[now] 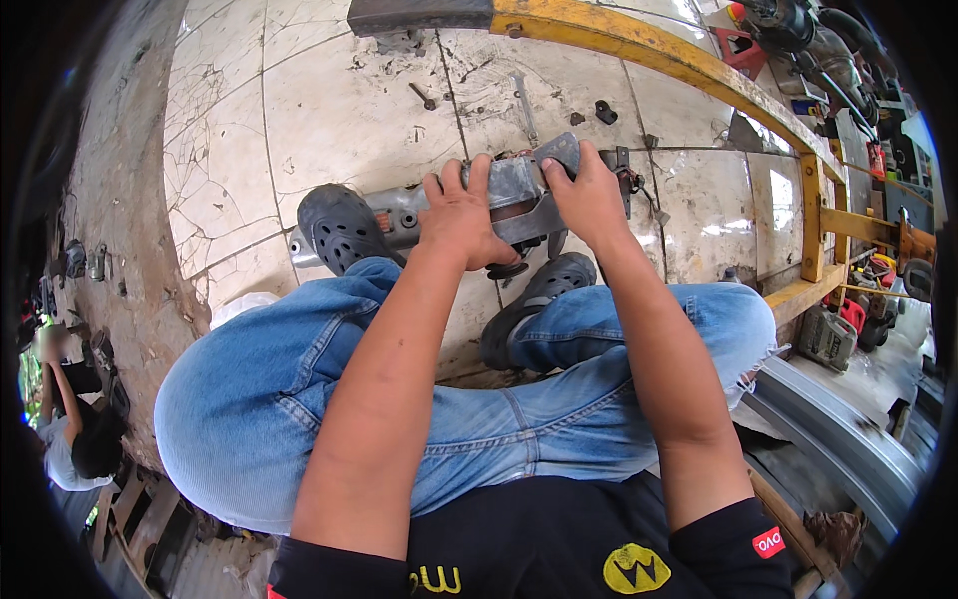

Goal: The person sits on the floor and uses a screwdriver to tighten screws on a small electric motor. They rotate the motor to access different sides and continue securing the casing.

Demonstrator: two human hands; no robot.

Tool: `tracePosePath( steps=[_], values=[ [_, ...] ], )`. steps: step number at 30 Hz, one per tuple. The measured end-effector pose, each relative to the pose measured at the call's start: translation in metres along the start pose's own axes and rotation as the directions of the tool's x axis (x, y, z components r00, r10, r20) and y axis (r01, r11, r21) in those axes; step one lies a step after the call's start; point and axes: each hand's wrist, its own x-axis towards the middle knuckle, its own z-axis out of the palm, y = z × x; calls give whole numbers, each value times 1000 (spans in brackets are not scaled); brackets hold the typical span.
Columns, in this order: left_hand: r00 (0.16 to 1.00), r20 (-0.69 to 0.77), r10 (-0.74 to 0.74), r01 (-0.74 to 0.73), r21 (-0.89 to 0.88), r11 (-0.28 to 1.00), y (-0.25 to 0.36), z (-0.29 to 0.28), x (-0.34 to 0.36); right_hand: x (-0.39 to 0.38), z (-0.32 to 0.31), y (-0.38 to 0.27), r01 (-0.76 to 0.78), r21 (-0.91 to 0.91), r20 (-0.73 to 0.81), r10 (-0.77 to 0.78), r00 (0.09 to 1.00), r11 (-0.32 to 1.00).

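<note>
A long grey metal assembly (pixel 511 183) lies across the tiled floor in front of me, with bolt holes along its left part. My left hand (pixel 456 222) is wrapped over its middle, fingers on the far side and thumb by a black round piece (pixel 507 269) on the near side. My right hand (pixel 591 195) grips a flat grey piece (pixel 559 153) with rounded corners at the assembly's right part; whether that piece is loose or attached I cannot tell. My left black clog (pixel 342 228) presses on or against the assembly's left part. The right clog (pixel 549 301) stands nearer me.
Beyond the assembly lie a wrench (pixel 524 105), a bolt (pixel 422 96) and a small black part (pixel 606 112). A yellow metal frame (pixel 639 45) arches across the far right side. Jugs (pixel 828 337) and tools crowd the right. Another person (pixel 75 434) sits far left.
</note>
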Motion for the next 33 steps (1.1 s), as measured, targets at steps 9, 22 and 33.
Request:
tracePosePath(
  steps=[9,22,33],
  values=[
    [998,23,-66,67,-60,996,13,-1,-6,2,17,-5,-97,92,75,91,993,991],
    [996,26,-81,82,-37,996,18,-2,-7,-7,21,-6,-72,81,-15,74,997,994],
    [997,3,-75,75,-35,997,16,-1,-5,-11,22,-11,0,17,-56,0,998,1000]
  ],
)
